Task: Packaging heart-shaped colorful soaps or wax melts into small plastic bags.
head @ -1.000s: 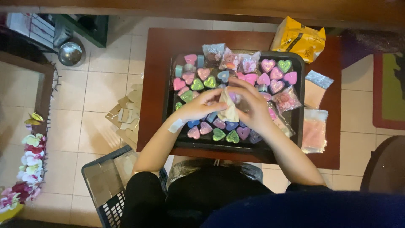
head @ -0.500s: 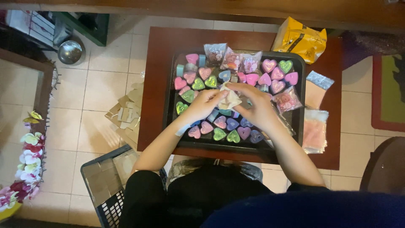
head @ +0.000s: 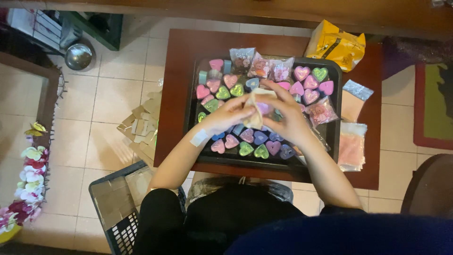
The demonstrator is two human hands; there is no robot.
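Over a black tray full of several coloured heart-shaped soaps, my left hand and my right hand meet. Between them they hold a small cream pouch with a pink-purple heart showing at its mouth. The left wrist carries a white plaster. Clear packets with small pink items lie along the tray's far and right sides. The tray rests on a dark red-brown table.
A yellow bag lies at the table's far right corner; clear pink-filled bags lie along its right edge. On the tiled floor to the left: flattened cardboard, a dark crate, a metal bowl, artificial flowers.
Both hands with the pouch have shifted slightly farther up the tray; the pouch now sits between the fingertips with a heart at its opening.
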